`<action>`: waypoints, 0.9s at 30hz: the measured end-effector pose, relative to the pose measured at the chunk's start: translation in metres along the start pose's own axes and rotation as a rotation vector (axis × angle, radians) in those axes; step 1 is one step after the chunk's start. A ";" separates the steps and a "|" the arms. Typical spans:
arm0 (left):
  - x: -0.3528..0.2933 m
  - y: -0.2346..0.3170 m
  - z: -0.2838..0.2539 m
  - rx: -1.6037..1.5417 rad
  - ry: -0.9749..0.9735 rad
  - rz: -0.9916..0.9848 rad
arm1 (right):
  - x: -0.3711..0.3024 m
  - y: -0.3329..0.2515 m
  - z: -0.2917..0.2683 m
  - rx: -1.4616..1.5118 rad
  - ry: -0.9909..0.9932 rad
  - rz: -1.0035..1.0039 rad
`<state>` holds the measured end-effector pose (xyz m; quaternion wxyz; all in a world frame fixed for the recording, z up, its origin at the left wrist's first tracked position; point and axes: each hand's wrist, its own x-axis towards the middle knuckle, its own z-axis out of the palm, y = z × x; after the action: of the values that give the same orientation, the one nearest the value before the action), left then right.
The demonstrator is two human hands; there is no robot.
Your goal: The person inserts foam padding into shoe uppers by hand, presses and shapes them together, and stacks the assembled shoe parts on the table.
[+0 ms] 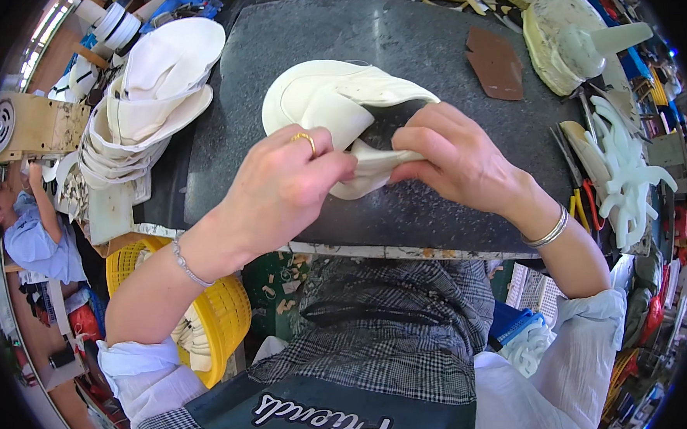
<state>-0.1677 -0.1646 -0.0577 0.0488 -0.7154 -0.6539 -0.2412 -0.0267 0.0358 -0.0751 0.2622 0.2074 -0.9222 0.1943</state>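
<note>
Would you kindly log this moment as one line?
left hand: pinching white shoe upper; right hand: pinching its edge; brown piece: on dark tabletop; stacked uppers: at left

The left hand (287, 178) and right hand (453, 158) cover parts of the white piece (306, 100). The left forearm (155, 294) hides part of the yellow basket (228, 317).

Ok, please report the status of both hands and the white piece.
Left hand and right hand pinching white piece. Piece over dark tabletop. Brown scrap lies apart, not in the way.
</note>
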 end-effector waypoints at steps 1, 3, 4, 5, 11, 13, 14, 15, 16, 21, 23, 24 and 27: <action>-0.002 0.001 -0.003 0.037 -0.032 -0.061 | 0.000 -0.001 0.005 0.008 0.062 0.041; 0.002 0.005 -0.009 0.055 -0.078 -0.097 | 0.002 -0.008 0.007 0.014 0.045 0.085; 0.004 0.006 -0.010 0.072 -0.121 -0.113 | 0.003 -0.009 0.007 -0.004 0.028 0.108; 0.006 0.008 -0.011 0.065 -0.125 -0.117 | 0.003 -0.010 0.007 -0.024 0.010 0.131; 0.004 0.002 -0.006 0.059 -0.163 -0.157 | 0.014 -0.018 0.011 0.003 0.035 0.204; 0.004 -0.003 -0.006 0.100 -0.097 -0.049 | 0.017 -0.018 0.011 -0.017 -0.017 0.188; 0.003 -0.001 -0.006 0.101 -0.098 -0.050 | 0.018 -0.019 0.011 -0.035 -0.068 0.174; 0.004 0.004 -0.006 0.153 -0.174 -0.075 | 0.019 -0.021 0.011 -0.034 -0.067 0.173; 0.007 0.009 -0.007 0.208 -0.246 -0.096 | 0.020 -0.025 0.009 -0.065 -0.109 0.180; 0.021 0.017 -0.013 0.089 -0.355 -0.179 | 0.033 -0.032 -0.004 -0.119 -0.278 0.200; 0.022 0.017 -0.010 0.003 -0.308 -0.150 | 0.036 -0.039 -0.004 -0.074 -0.495 0.385; 0.019 0.018 -0.007 0.022 -0.099 -0.145 | 0.031 -0.037 -0.002 0.023 -0.370 0.378; 0.017 0.020 -0.015 0.271 0.408 -0.226 | 0.026 -0.034 -0.024 0.134 -0.275 0.712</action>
<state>-0.1525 -0.1576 -0.0324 0.2476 -0.5616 -0.7325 -0.2946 -0.0204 0.0109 -0.0331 0.0381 -0.0848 -0.9484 0.3033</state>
